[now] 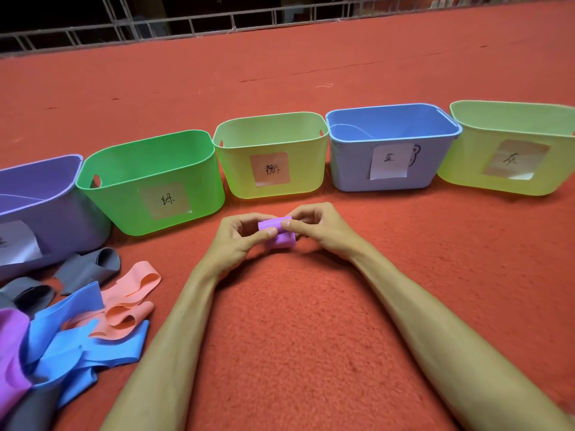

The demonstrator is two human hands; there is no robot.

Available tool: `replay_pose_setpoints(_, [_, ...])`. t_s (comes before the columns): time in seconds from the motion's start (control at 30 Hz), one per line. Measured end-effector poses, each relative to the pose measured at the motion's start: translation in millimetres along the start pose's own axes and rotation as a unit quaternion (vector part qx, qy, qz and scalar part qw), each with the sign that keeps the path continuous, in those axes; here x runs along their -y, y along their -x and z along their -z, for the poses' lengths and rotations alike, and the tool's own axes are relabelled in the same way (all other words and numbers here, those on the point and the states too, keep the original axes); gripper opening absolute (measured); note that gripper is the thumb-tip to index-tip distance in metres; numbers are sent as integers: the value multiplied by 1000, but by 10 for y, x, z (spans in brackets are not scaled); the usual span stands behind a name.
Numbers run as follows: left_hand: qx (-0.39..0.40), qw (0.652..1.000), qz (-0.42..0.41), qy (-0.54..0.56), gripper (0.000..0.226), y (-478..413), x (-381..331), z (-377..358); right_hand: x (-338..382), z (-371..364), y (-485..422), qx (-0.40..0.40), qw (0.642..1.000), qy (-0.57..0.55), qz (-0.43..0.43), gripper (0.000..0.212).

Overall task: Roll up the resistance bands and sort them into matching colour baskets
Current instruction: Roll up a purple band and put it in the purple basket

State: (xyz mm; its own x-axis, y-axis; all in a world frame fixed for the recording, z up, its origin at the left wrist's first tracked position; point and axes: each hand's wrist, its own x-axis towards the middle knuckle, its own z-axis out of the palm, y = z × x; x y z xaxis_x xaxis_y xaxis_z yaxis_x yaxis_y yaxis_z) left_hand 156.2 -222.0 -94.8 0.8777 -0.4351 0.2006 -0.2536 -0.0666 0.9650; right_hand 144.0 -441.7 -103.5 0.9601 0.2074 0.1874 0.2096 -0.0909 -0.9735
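Head view: both hands are out front, low over the red carpet (pixel 295 337), working on a purple band (pixel 278 236) that's mostly rolled into a short fat roll. The left hand (pixel 236 237) pinches it with thumb and fingers on one end, and the right hand (pixel 320 228) pinches the other end, fingers curled over the top. So both are closed on that roll.

Right behind the hands there's a row of five baskets on the floor, each with a paper label – purple basket (pixel 71 225) far left, then green basket (pixel 124 209), yellow basket (pixel 236 178), blue basket (pixel 348 169) and another yellowish basket (pixel 460 163) far right.

Lower left is a loose pile of unrolled stuff – blue bands (pixel 77 346), salmon bands (pixel 130 306), grey bands (pixel 90 265) and one more purple strip (pixel 9 353) at the edge of the frame.
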Motion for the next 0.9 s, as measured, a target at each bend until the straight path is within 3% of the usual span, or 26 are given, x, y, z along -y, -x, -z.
replay_pose_setpoints(0.23, [-7,1000,2,-9,33,-19,19,1,-3,25,32,13,999,-12,32,17])
replay_pose_setpoints(0.4, [-10,999,16,-30,18,-32,20,0,-20,23,40,16,999,-15,41,22])
replay_pose_setpoints(0.73, [-26,999,3,-21,17,-35,52,6,-36,-45,3,-25,998,52,12,24])
replay_pose_setpoints(0.9, [-26,999,-2,-26,23,-31,76,17,-41,-60,15,-14,999,33,21,17])
